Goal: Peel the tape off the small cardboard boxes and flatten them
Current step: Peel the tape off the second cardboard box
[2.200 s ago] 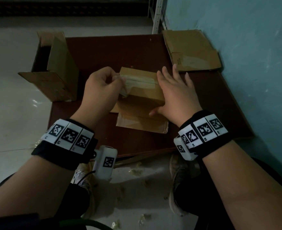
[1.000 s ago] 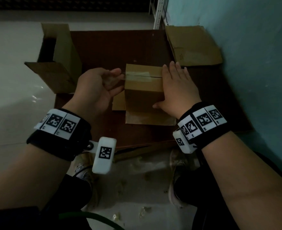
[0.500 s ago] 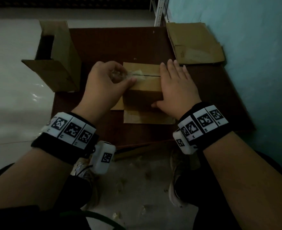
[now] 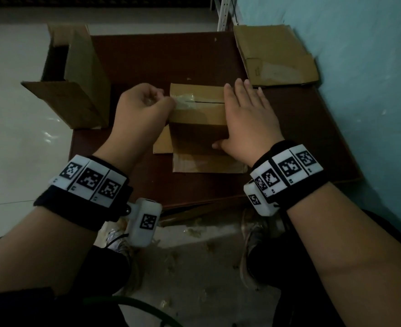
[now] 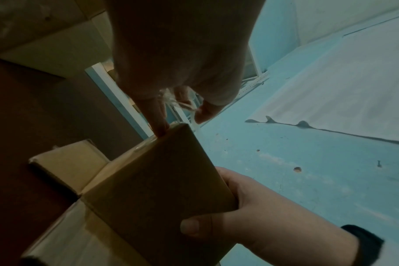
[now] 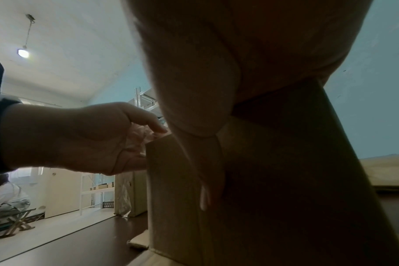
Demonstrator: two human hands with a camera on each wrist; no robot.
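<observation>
Peeling is under way on the dark tabletop (image 4: 194, 55), where the box (image 4: 196, 128) is stood upright near the middle, its bottom flaps splayed flat beneath it. An open carton (image 4: 81, 76) is seen at the far left edge and a flattened carton (image 4: 275, 55) in the far right corner, both well apart from the work.

The box is steadied by the right hand (image 4: 246, 119), laid flat with straight fingers over the top's right end and the thumb pressed on the near face. No real clamp is given by that, so the box could be dragged or tipped leftward if the tape is yanked hard.

A crumpled wad of tape (image 4: 183, 101) is pinched in the grip of the left hand (image 4: 142, 112), closed tight at the top's left edge. The strip is seen lifted at the left end of the seam; how much is left stuck under the right palm cannot be told.

A snap is judged the chief risk: thin tape, bunched and pulled sideways, may be torn short. Paper may also be stripped from the lid.
</observation>
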